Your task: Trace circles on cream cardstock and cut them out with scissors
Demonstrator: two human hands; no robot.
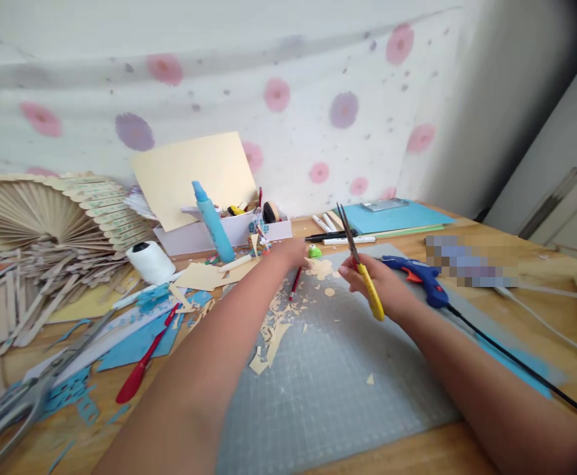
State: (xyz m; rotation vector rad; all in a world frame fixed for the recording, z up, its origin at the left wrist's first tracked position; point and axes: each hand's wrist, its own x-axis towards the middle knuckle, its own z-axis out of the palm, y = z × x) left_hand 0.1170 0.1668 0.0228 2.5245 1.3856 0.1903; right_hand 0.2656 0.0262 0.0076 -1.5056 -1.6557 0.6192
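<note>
My left hand (pixel 297 253) reaches over the far part of the grey cutting mat (pixel 328 402). Its fingers are mostly hidden behind the hand and wrist. Just below it is a dark red pencil (pixel 295 286), its upper end meeting the hand; whether it is gripped, I cannot tell. Cream paper cutouts (pixel 320 269) and a small green object (pixel 314 251) are close to the fingers. My right hand (pixel 384 280) is closed around scissors with yellow handles (pixel 370 293), blades pointing up and away. Cream paper scraps (pixel 274 343) litter the mat's left side.
A blue glue gun (pixel 434 287) with a black cord lies right of my right hand. Large metal shears (pixel 35 402), a red-handled tool (pixel 142 373) and wooden sticks (pixel 11 300) crowd the left. Behind stand a blue bottle (pixel 213 224) and a white box (pixel 179 243).
</note>
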